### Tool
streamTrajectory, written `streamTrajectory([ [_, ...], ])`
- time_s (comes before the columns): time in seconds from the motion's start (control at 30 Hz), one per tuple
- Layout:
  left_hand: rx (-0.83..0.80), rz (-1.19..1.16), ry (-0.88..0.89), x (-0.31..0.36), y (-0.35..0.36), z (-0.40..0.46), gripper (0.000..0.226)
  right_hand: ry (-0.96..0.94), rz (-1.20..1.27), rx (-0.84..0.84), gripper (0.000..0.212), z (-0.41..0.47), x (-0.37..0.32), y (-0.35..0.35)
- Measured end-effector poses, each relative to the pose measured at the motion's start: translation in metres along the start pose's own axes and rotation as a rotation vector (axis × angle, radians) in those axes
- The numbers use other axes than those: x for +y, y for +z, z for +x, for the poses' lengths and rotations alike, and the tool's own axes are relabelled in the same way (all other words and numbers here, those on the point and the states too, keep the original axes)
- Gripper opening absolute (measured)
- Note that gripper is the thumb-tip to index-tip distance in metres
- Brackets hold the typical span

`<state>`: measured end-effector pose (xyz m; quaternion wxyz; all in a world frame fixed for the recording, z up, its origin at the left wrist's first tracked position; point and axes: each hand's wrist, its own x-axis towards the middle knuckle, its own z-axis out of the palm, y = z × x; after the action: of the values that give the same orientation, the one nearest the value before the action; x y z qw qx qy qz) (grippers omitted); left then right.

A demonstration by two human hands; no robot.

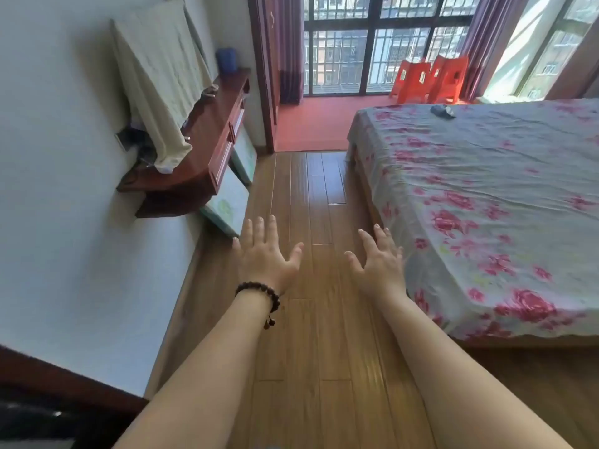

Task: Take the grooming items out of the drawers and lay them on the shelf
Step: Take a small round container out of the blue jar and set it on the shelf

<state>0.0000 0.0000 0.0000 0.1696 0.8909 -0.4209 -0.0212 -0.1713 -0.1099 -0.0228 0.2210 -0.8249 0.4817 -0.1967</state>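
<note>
My left hand [264, 254] and right hand [379, 260] hover spread, holding nothing, above the wooden floor [324, 335], the drawered shelf [207, 137] ahead.

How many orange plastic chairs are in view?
2: one orange chair by the window, the other touching its right side. More may be hidden behind them.
</note>
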Motion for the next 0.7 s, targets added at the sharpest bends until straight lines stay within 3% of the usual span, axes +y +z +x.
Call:
streamTrajectory([
  [0.37, -0.037, 0.060, -0.038, -0.011, 0.058, 0.108, 0.078, 0.042, -0.037, -0.056, 0.057, 0.105, 0.026, 0.050],
  [0.7, -0.083, 0.047, -0.049, -0.014, 0.081, 0.331, 0.077, 0.038, -0.073, -0.069, 0.058, 0.322, -0.005, 0.093],
])
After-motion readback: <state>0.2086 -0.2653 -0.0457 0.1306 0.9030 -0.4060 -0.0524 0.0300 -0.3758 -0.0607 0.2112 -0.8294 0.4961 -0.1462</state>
